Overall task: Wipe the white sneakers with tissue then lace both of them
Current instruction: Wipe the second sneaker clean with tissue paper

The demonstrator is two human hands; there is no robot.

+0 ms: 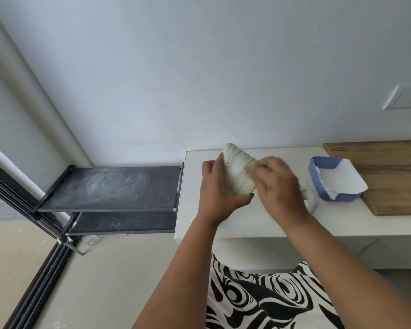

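left hand (215, 186) grips sneaker (239, 173); blurred right hand (279, 186), grasp unclear, hides second sneaker (310, 200) beside blue tray (316, 176).

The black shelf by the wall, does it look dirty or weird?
Yes. The top of the black shelf has pale, dusty smears across its middle, like wiped powder. Nothing looks broken or spilled.

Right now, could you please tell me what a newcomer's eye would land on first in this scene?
First, the white sneaker held up over the white counter, the left hand gripping it while the blurred right hand presses on its side. Next, the blue tray lined with white tissue, right of the hands beside a wooden board. Left of the counter stands a dusty black rack.
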